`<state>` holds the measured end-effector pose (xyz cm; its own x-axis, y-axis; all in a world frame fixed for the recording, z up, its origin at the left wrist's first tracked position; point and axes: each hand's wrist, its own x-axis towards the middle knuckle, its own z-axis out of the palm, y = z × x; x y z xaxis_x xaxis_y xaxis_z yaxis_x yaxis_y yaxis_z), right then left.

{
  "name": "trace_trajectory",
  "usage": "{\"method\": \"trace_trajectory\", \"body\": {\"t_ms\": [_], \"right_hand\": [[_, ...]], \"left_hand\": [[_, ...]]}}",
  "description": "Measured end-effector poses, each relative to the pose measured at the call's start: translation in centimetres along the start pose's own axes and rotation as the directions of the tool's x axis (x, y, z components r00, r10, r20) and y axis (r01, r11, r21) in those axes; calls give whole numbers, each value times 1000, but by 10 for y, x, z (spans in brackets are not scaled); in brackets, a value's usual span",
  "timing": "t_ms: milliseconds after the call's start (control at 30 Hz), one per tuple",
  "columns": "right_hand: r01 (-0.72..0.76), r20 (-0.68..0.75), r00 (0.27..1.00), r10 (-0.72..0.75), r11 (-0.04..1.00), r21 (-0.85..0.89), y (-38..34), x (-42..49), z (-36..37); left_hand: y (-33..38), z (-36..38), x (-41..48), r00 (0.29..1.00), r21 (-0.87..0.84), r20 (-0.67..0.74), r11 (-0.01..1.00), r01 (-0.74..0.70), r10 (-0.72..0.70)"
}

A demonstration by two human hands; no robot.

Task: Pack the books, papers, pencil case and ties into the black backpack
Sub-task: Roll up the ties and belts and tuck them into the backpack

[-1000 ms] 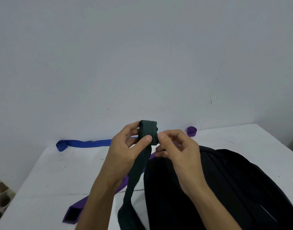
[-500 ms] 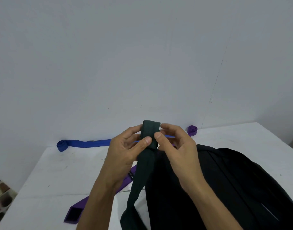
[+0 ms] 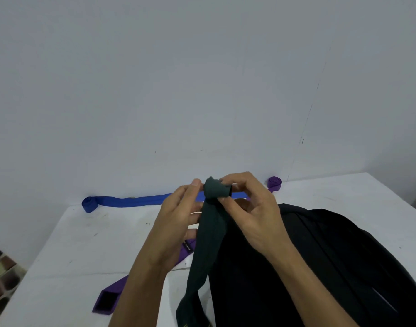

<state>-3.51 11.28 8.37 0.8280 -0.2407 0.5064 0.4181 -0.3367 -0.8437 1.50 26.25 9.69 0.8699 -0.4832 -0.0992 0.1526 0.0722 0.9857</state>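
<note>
**Two Hands Rolling the Dark Green Tie (image 3: 209,244)**

Both are working above the desk (image 3: 84,244), at 10 o'clock from the black backpack (image 3: 320,267). The roll is passing into the right hand (image 3: 254,215), whose fingers (image 3: 237,179) are pinching it. The left hand (image 3: 176,223), whose thumb was clamping it, is resting alongside, grip unclear. The tail is hanging loose, so rolling is likely continuing before packing.

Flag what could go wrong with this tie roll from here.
1. The right hand pinches the rolled end of the dark green tie. If that grip slips, the roll could unwind, since a long tail hangs loose.
2. That tail hangs beside the purple tie and the black backpack, so it may snag or drag the purple tie.
</note>
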Motion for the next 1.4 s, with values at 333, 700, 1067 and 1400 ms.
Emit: {"method": "trace_trajectory", "body": {"t_ms": [333,700,1067,1400], "right_hand": [[149,53,988,-146,987,-63,14,-8,1],[-351,94,936,339,874,336,-2,-19,8],[-245,63,969,237,949,200,4,-11,2],[-107,34,994,105,991,81,17,-5,0]], "left_hand": [[8,-10,0,992,2,98,997,-83,83],[-2,-9,3,965,106,39,960,-261,258],[-7,-9,2,989,101,97,988,-119,109],[-2,-11,0,990,-23,129,998,55,-52]]}}
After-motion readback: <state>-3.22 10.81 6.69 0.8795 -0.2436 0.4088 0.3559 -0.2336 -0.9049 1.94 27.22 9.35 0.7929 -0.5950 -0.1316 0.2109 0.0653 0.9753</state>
